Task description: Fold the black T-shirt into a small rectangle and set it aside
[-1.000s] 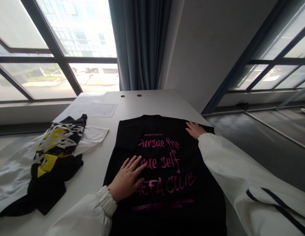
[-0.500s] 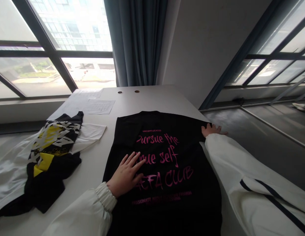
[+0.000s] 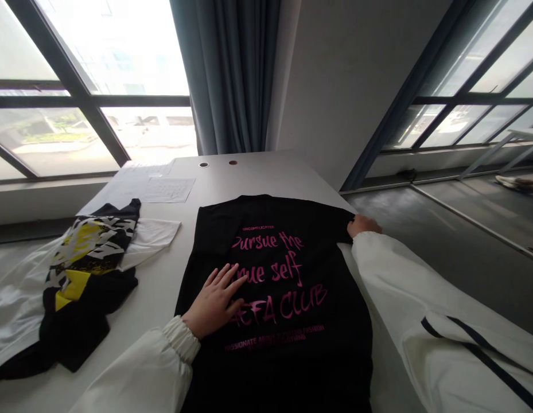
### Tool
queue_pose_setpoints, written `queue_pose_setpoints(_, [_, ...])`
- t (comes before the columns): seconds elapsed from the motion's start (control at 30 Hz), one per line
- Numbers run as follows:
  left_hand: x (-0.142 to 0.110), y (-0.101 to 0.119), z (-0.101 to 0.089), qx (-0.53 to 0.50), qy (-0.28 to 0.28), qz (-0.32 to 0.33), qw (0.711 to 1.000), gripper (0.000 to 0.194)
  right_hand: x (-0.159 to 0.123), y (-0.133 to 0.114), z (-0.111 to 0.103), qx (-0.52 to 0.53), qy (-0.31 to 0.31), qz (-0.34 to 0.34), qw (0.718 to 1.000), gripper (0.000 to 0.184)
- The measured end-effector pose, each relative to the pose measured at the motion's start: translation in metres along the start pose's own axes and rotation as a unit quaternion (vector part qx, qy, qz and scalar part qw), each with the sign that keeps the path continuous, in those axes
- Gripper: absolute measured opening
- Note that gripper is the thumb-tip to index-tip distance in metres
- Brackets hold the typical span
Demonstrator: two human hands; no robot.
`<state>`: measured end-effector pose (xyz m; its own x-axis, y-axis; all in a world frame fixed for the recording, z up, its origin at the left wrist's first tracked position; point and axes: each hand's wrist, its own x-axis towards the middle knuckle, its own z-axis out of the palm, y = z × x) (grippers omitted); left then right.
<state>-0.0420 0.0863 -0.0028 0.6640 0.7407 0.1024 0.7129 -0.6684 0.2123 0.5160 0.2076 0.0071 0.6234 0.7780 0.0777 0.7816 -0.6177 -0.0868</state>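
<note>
Left grip [image 3: 215,301], a bare hand below an elasticated off-white cuff [image 3: 182,339], lies open and palm-down on the left part of a black fabric T-shirt [image 3: 275,292], fingers slightly spread over its pink lettering [image 3: 286,271]. The T-shirt lies flat on a smooth pale grey counter [image 3: 154,304], collar pointing away from the person. "UNCOMPLICATED", "Pursue the" and "CLUB" can be read; the hand hides some letters. At the end of the T-shirt's right-hand sleeve, the right grip [image 3: 364,225] is curled closed on the fabric, its fingertips out of sight.

Around the T-shirt, left to right: well to its left, a crumpled black, white and yellow printed fabric garment [image 3: 89,258]; beyond its left shoulder, a dark-framed glass window [image 3: 137,51] and thin white paper sheets [image 3: 169,189]; beyond the collar, a pleated blue-grey fabric curtain [image 3: 232,74]; beyond its right shoulder, a plain grey wall [image 3: 347,69]; off to its right, a dark grey floor [image 3: 464,252].
</note>
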Motion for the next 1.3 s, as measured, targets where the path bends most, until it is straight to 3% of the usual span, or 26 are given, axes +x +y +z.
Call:
queue_pose_setpoints(0.13, [0.000,0.000,0.000,-0.002,0.005,0.003,1.000,0.060,0.009,-0.005,-0.008,0.061,0.010,0.013,0.998,0.049])
queue_pose_setpoints(0.4, [0.000,-0.001,0.002,-0.008,0.010,0.006,1.000,0.059,0.018,-0.013,-0.038,0.120,-0.005,-0.112,0.986,0.059])
queue_pose_setpoints(0.6, [0.000,-0.002,0.004,-0.012,0.017,0.009,1.000,0.061,0.015,-0.040,-0.063,0.115,0.013,-0.152,0.982,0.040])
queue_pose_setpoints(0.77, [0.001,-0.002,0.004,-0.012,0.011,0.004,1.000,0.060,-0.016,-0.080,-0.075,0.087,0.040,-0.305,0.947,0.044])
queue_pose_setpoints(0.87, [0.001,-0.002,0.005,-0.014,0.018,0.007,1.000,0.061,-0.046,-0.105,-0.070,0.049,0.033,-0.390,0.919,0.048])
queue_pose_setpoints(1.03, [0.000,-0.004,0.007,-0.015,0.018,0.010,1.000,0.061,-0.101,-0.136,-0.040,-0.020,-0.030,-0.451,0.892,0.061])
queue_pose_setpoints(1.13, [0.001,-0.003,0.006,-0.016,0.016,0.007,1.000,0.060,-0.128,-0.141,-0.016,-0.031,-0.068,-0.468,0.881,0.066])
queue_pose_setpoints(1.3, [0.001,-0.002,0.004,-0.016,0.012,0.008,1.000,0.060,-0.145,-0.130,0.016,-0.002,-0.069,-0.444,0.893,0.064])
